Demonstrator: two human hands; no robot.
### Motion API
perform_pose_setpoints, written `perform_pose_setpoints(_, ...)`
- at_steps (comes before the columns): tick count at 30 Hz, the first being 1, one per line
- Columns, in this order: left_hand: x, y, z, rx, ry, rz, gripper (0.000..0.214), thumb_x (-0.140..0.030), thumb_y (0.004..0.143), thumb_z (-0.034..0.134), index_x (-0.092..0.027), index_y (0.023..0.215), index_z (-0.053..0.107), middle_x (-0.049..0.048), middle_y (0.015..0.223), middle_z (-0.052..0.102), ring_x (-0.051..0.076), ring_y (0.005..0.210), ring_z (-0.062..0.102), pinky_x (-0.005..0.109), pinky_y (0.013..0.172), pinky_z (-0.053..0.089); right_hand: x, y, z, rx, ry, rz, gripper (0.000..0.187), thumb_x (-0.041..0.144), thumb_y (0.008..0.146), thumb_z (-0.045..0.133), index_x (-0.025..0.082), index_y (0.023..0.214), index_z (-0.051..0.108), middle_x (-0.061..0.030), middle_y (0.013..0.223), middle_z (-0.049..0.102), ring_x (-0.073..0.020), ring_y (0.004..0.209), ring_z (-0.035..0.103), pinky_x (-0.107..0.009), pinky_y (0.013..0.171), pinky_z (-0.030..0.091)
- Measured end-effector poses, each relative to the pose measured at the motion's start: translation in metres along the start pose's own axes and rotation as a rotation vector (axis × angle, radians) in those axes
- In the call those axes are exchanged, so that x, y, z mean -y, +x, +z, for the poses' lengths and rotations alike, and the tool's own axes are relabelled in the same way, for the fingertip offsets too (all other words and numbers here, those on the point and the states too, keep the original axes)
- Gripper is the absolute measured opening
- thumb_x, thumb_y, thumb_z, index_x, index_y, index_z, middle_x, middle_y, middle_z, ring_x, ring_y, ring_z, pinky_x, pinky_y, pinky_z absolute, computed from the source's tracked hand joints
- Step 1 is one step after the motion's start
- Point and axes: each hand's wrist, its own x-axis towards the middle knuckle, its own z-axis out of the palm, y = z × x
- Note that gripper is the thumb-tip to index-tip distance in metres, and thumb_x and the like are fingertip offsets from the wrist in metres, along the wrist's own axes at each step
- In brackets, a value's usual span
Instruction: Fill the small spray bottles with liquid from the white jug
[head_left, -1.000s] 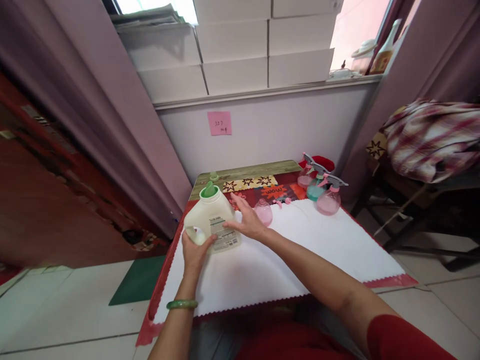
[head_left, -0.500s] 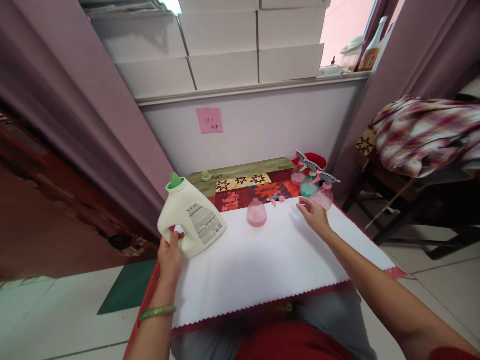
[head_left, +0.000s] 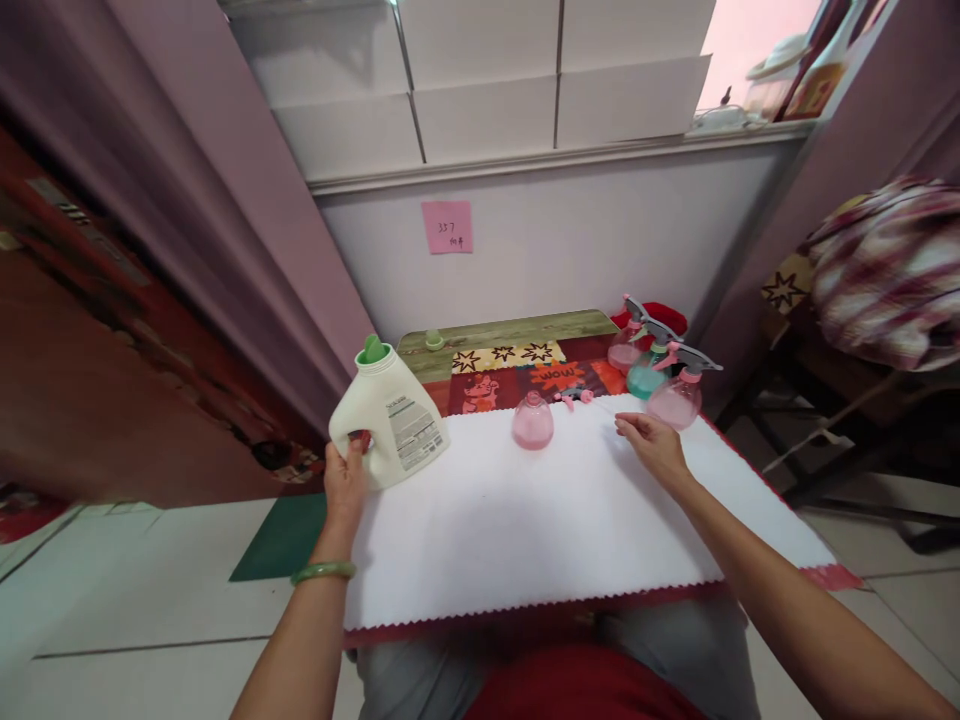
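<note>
My left hand is wrapped round the handle of a cream detergent jug, whose label faces me. The jug's neck is uncapped, with a green spout inside, and it leans slightly left at the table's left side. A pink spray bottle body without its head stands mid-table, holding some pink liquid. Just behind it lies a pink and grey spray head. My right hand hovers over the white cloth, fingers loosely bent and slightly apart, near a pink spray bottle; I see nothing in it.
Behind that bottle stand a teal spray bottle and another pink spray bottle. A green cap lies at the back left. White cloth covers the table's front. Checked fabric is piled at the right.
The jug has come more upright in my left hand. My right hand has drawn slightly back from the spray bottles. The camera view has turned a little left.
</note>
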Motion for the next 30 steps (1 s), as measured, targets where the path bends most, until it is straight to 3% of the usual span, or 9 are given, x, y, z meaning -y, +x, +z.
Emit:
perform_pose_setpoints(5,-0.013,0.0,-0.003,0.052,-0.049,-0.008,0.034,-0.048,0.079,0.065,-0.021,0.099,0.061,0.0035,0.089,0.067,0.023,0.088,0.061,0.039,0.089,0.049,0.008,0.029,0.004,0.059,-0.309,-0.096,0.038,0.044,0.09,0.055,0.019,0.111,0.074,-0.009,0.105,0.079,-0.0233,0.091,0.074,-0.034,0.083,0.056)
perform_pose_setpoints(8,-0.026,-0.017,-0.003,-0.005,-0.067,0.016,0.049,-0.042,0.075,0.068,-0.018,0.116,0.055,0.0107,0.109,0.064,0.03,0.105,0.06,0.048,0.098,0.047,0.017,0.051,0.014,0.099,-0.422,-0.112,0.031,0.042,0.09,0.059,0.023,0.109,0.075,-0.0064,0.106,0.079,-0.0222,0.091,0.073,-0.032,0.084,0.053)
perform_pose_setpoints(11,-0.039,-0.058,0.006,-0.153,-0.052,0.101,0.072,-0.038,0.077,0.064,-0.016,0.139,0.034,0.0218,0.145,0.038,0.037,0.143,0.031,0.057,0.118,0.023,0.026,0.073,0.028,0.128,-0.535,-0.104,0.03,0.043,0.091,0.059,0.026,0.109,0.076,-0.0064,0.11,0.078,-0.0236,0.094,0.072,-0.032,0.084,0.05)
perform_pose_setpoints(13,-0.048,-0.094,0.025,-0.132,-0.038,0.172,0.074,-0.038,0.077,0.065,-0.015,0.14,0.032,0.0234,0.151,0.03,0.037,0.148,0.022,0.055,0.122,0.014,0.031,0.085,0.039,0.139,-0.607,-0.088,0.031,0.041,0.092,0.058,0.026,0.113,0.075,-0.0083,0.116,0.076,-0.0254,0.102,0.07,-0.033,0.086,0.049)
perform_pose_setpoints(15,-0.056,-0.128,0.056,0.031,-0.037,0.233,0.065,-0.039,0.077,0.069,-0.019,0.133,0.043,0.0188,0.142,0.045,0.035,0.141,0.038,0.05,0.121,0.023,0.035,0.094,0.049,0.156,-0.669,-0.07,0.034,0.04,0.091,0.06,0.026,0.119,0.073,-0.0108,0.121,0.074,-0.0273,0.108,0.069,-0.034,0.088,0.049)
perform_pose_setpoints(18,-0.066,-0.16,0.114,0.233,-0.037,0.235,0.066,-0.044,0.077,0.072,-0.019,0.132,0.046,0.0185,0.134,0.055,0.034,0.13,0.051,0.05,0.113,0.037,0.038,0.101,0.063,0.19,-0.738,-0.039,0.034,0.037,0.087,0.066,0.024,0.117,0.075,-0.0141,0.12,0.073,-0.0306,0.109,0.068,-0.037,0.088,0.05)
perform_pose_setpoints(21,-0.074,-0.167,0.167,0.346,-0.026,0.2,0.08,-0.047,0.072,0.078,-0.016,0.136,0.043,0.0218,0.135,0.055,0.035,0.129,0.054,0.049,0.108,0.042,0.038,0.102,0.07,0.205,-0.775,-0.019,0.027,0.028,0.084,0.068,0.023,0.108,0.077,-0.0161,0.116,0.074,-0.0325,0.107,0.069,-0.04,0.087,0.051)
perform_pose_setpoints(24,-0.08,-0.162,0.202,0.391,0.011,0.154,0.095,-0.048,0.064,0.084,-0.016,0.142,0.039,0.0242,0.141,0.052,0.037,0.135,0.05,0.049,0.109,0.039,0.035,0.103,0.069,0.196,-0.778,0.004,0.024,0.025,0.083,0.066,0.021,0.105,0.077,-0.018,0.111,0.075,-0.0338,0.104,0.07,-0.043,0.086,0.051)
perform_pose_setpoints(30,-0.086,-0.165,0.228,0.396,0.126,0.075,0.108,-0.042,0.053,0.093,-0.022,0.143,0.038,0.0221,0.139,0.056,0.04,0.13,0.054,0.054,0.113,0.029,0.03,0.107,0.067,0.183,-0.726,0.045,0.021,0.027,0.079,0.07,0.014,0.094,0.076,-0.0226,0.097,0.075,-0.0389,0.099,0.071,-0.05,0.083,0.052)
